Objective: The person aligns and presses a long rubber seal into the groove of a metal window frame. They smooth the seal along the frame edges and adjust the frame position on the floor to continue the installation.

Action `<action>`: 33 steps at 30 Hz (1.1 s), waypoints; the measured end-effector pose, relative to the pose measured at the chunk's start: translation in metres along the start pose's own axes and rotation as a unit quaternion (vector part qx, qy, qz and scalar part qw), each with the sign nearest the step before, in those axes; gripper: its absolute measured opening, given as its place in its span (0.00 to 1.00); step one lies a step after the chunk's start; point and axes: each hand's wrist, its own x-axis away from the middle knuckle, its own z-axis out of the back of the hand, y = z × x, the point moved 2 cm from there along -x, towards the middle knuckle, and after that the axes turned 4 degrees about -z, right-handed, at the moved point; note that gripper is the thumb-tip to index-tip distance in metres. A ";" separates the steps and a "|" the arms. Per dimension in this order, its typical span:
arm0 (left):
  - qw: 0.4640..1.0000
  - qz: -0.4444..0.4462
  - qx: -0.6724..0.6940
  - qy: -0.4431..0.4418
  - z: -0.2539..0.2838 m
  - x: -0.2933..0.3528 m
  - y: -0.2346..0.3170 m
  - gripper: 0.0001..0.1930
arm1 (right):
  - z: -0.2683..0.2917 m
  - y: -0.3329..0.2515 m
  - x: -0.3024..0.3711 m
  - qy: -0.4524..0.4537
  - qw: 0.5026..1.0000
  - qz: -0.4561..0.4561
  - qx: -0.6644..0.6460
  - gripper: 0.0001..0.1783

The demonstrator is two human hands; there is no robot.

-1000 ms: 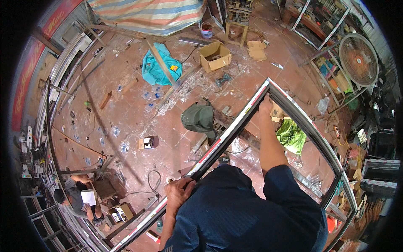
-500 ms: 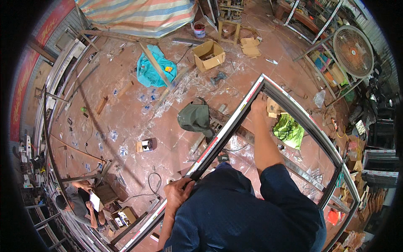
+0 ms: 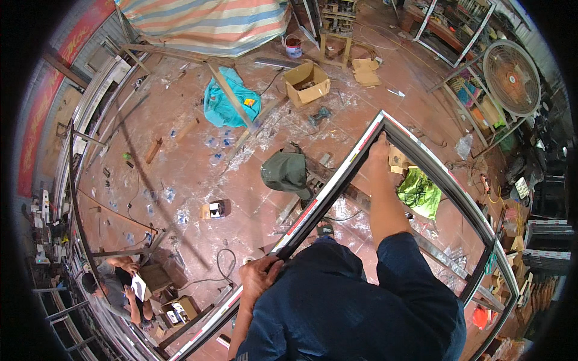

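A large rectangular frame of dark profile faced in white film (image 3: 328,191) crosses the space in front of the person in the dark blue shirt, its upper corner pointing away and its left bar passing out below at lower left. The left hand (image 3: 259,275) is closed around that bar beside the shirt. The right hand (image 3: 379,146) reaches up through the opening and touches the inside near the corner; I cannot tell how tightly its fingers hold.

Just left of the bar sits a dark green fabric bundle (image 3: 284,171). Through the opening I see a bright green plastic sheet (image 3: 428,201) with black cord on it, and a long grey metal bar (image 3: 436,256) slanting underfoot. A looped grey cable (image 3: 229,265) lies near the left hand.

Farther off, a teal cloth (image 3: 220,99) and an open brown cardboard box (image 3: 310,90) edge the dusty red-brown tiled floor (image 3: 192,150), which stretches leftward from the bundle. A big round wire-guarded fan (image 3: 512,78) bounds the right; a seated co-worker (image 3: 117,295) occupies the lower left.
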 end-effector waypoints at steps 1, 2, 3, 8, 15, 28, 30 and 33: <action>1.000 -0.001 0.000 0.004 -0.001 0.000 -0.001 0.10 | -0.001 0.007 -0.013 0.003 0.999 0.032 -0.002 0.38; 1.000 -0.003 0.001 0.006 -0.003 -0.002 -0.002 0.10 | 0.001 0.013 -0.024 0.008 0.998 0.065 -0.004 0.38; 1.000 -0.003 0.002 0.008 -0.004 -0.002 -0.002 0.10 | 0.003 0.017 -0.029 0.012 0.995 0.097 -0.004 0.38; 1.000 0.015 -0.001 -0.005 0.002 0.003 0.004 0.10 | 0.007 -0.031 0.050 0.003 0.995 0.090 0.050 0.38; 1.000 0.015 -0.005 0.001 0.000 0.005 0.003 0.10 | 0.041 -0.057 0.141 -0.110 0.990 -0.003 0.091 0.30; 1.000 -0.026 -0.017 0.003 0.005 0.004 0.003 0.10 | 0.074 0.002 0.134 -0.334 0.938 -0.041 0.084 0.14; 0.999 -0.032 -0.018 0.007 0.004 0.005 -0.001 0.10 | 0.079 0.007 0.127 -0.370 0.922 -0.023 0.110 0.14; 0.999 -0.018 0.024 0.013 0.001 0.008 -0.010 0.10 | 0.083 0.011 0.126 -0.383 0.914 -0.006 0.134 0.14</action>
